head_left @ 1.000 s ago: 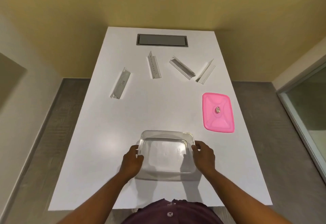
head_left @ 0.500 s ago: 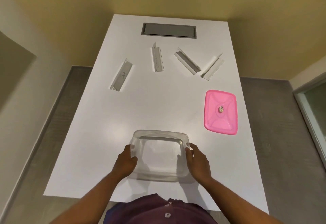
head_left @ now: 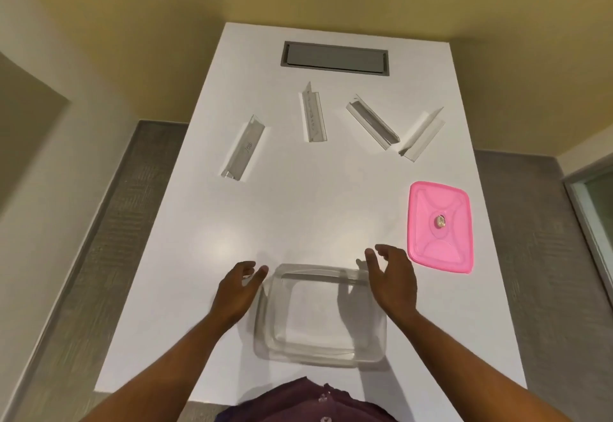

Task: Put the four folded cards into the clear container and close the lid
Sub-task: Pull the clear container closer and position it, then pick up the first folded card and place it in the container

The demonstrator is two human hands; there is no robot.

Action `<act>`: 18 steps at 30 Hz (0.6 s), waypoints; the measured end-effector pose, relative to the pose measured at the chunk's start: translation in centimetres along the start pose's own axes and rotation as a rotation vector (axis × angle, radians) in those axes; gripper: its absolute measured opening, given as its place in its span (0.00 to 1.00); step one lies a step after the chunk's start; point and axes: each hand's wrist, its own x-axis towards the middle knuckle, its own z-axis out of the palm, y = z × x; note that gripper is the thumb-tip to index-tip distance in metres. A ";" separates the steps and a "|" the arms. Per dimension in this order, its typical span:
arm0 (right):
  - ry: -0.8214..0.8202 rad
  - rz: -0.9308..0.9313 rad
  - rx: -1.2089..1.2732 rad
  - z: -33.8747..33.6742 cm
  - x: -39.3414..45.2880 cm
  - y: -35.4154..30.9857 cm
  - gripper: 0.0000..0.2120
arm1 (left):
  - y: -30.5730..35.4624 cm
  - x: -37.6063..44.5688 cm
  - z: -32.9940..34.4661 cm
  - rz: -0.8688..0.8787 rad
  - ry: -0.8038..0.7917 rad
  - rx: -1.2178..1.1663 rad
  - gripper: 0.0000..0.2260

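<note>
Left hand hovers just beside the clear container's left edge, grip loose and open, nothing in it. The empty container sits at the near edge of the white worktop. Right hand floats over its far right corner, fingers spread, also holding nothing. Farther back, four folded cards fan out: leftmost card, second card, third card, rightmost card. A grey recessed panel sits behind them. The pink lid lies flat, just right of the right hand.
</note>
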 end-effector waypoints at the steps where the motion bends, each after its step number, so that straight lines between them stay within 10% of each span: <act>1: 0.017 -0.027 -0.003 0.4 0.9 -1.2 0.21 | 0.4 0.8 -0.5 0.006 0.004 -0.024 0.23; 10: -0.249 -0.190 0.054 5.7 9.7 -12.8 0.15 | 4.3 8.2 -4.1 -0.134 0.151 -0.246 0.08; 18: -0.645 -0.135 -0.001 14.8 20.1 -23.3 0.23 | 5.1 18.9 -9.0 -0.300 0.098 -0.545 0.15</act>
